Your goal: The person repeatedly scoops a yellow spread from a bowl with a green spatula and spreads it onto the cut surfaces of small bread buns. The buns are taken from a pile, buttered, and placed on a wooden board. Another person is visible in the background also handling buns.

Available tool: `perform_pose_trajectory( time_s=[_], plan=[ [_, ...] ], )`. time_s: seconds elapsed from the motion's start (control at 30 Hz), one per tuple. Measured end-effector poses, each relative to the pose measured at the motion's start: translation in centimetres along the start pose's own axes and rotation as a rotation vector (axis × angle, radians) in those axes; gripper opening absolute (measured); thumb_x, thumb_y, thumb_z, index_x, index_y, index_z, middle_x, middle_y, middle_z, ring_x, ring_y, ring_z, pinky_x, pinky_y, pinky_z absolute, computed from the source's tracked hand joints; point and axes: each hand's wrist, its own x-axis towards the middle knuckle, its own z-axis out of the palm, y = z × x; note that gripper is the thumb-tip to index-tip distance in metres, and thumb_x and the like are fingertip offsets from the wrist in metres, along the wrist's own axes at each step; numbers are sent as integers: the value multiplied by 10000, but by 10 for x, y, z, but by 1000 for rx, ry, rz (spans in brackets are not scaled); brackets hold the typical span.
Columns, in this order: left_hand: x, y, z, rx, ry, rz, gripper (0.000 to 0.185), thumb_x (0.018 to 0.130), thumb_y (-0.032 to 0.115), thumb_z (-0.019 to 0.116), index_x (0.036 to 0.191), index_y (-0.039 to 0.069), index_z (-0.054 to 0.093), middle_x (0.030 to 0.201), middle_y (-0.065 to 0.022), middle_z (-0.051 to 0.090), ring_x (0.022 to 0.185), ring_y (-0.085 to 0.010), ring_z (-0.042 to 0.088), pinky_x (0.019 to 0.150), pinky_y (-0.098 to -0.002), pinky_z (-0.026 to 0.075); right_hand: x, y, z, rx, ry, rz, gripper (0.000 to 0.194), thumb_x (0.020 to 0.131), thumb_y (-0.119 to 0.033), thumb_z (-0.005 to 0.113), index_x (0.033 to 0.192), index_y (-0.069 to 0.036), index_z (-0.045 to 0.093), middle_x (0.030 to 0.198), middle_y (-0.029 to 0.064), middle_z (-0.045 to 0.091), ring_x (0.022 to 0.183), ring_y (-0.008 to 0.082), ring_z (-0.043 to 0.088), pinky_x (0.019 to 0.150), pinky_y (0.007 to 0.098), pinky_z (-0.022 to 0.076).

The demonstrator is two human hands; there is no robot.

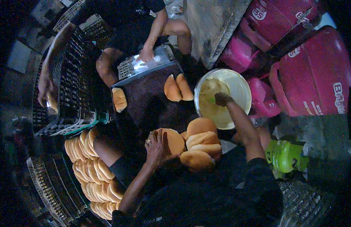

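My left hand point(158, 146), a ring on one finger, holds a round bread bun point(172, 141) at the near edge of a dark tray or board point(147, 110). Several more buns point(202, 126) are heaped just right of it. My right hand point(223, 99) reaches inside a white round bucket point(246, 88) and grips something with a green part, mostly hidden by the fingers. A pale, creamy spread point(212, 88) coats the bucket's bottom and wall. On the far right of the tray two buns point(173, 88) lie side by side, and one bun point(119, 99) lies at its left edge.
Across from me a seated co-worker's hand point(147, 54) rests on a shiny plastic package in a basket point(125, 68). Another person's arm point(47, 71) reaches into a black crate point(70, 73) at left. Rows of buns point(93, 170) stand lower left. Pink bags point(314, 76) and a green gas cylinder point(286, 156) are at right.
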Motion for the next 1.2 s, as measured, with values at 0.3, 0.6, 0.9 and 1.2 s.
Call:
perform_pose_trajectory(
  time_s=[0.3,0.6,0.9,1.2],
  plan=[
    [31,2,-38,17,-262,-71,1329,565,533,950,1595,93,234,1521,-317,345,1381,-557,405,1094,-709,357,56,-14,103,73,76,-86,235,846,-141,673,1045,-40,747,918,157,750,806,291,711,710,418,561],
    [68,-21,-71,-1155,205,-85,711,791,167,865,1378,22,492,1063,-94,703,956,-217,704,845,-354,585,-131,-17,-175,396,-158,-337,225,888,-122,644,1073,-41,743,865,111,753,721,206,702,646,347,564],
    [46,6,-66,-2163,-264,-47,817,964,764,434,1491,142,491,1404,-152,593,1273,-319,586,1103,-519,453,-225,-175,-197,488,644,-650,298,899,-156,710,1191,-95,723,844,112,671,737,276,661,660,398,538],
    [72,-42,-31,-2260,-88,-46,479,1058,428,535,1375,70,557,1234,-130,679,1101,-296,682,963,-453,574,-251,-237,-199,-62,754,-621,496,861,-144,678,1355,-173,650,920,119,573,824,314,630,697,428,526]
  ],
)
